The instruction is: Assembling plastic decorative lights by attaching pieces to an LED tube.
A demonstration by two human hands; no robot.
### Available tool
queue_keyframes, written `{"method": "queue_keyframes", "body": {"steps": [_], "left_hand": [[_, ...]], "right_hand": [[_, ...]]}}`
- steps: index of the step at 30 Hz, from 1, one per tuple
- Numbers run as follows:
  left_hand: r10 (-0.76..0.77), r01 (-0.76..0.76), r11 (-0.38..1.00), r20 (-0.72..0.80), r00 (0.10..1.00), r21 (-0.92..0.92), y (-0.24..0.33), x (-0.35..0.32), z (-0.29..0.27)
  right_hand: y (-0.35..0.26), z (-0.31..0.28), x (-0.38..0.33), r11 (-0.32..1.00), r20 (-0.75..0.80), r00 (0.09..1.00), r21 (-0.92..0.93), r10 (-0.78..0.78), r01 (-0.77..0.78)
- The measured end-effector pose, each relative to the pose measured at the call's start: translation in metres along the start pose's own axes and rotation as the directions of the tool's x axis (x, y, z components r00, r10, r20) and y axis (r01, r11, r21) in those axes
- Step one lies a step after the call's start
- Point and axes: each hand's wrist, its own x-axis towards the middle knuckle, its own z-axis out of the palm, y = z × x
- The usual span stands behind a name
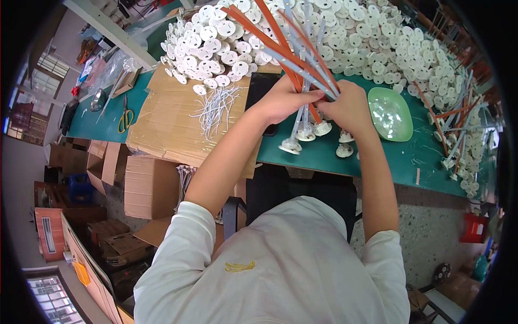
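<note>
Both my hands are closed around a bundle of long orange and pale grey strips (288, 54) over the front of the green table. My left hand (283, 101) wraps the bundle from the left, its thumb lying across the strips. On the other side my right hand (346, 103) grips them, most of its fingers hidden. White round end pieces (291, 146) hang at the strips' lower ends. Behind my hands is a big heap of white round discs (356, 38). A green bowl (390, 114) with small clear pieces stands right of my right hand.
Thin white wires (217, 108) lie on a cardboard sheet (162, 113) at the left. Yellow-handled scissors (125, 120) rest beyond it on the green table (334, 159). More strips with round ends (464, 129) pile up at the right. Cardboard boxes (148, 186) stand below at the left.
</note>
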Motion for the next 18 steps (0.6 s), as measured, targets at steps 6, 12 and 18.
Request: {"method": "queue_keyframes", "body": {"steps": [6, 12, 18], "left_hand": [[-0.14, 0.131, 0.975, 0.036, 0.99, 0.179, 0.004, -0.004, -0.011], [-0.133, 0.153, 0.961, -0.101, 0.986, 0.231, 0.015, -0.014, -0.002], [-0.134, 0.132, 0.991, -0.092, 0.987, -0.031, 0.04, -0.039, 0.007]], "right_hand": [[-0.003, 0.001, -0.001, 0.998, 0.016, 1.0, -0.064, -0.01, 0.012], [-0.006, -0.02, -0.002, 0.863, -0.158, 0.982, -0.505, -0.103, 0.009], [-0.023, -0.06, -0.004, 0.795, -0.306, 0.914, -0.606, -0.268, 0.03]]}}
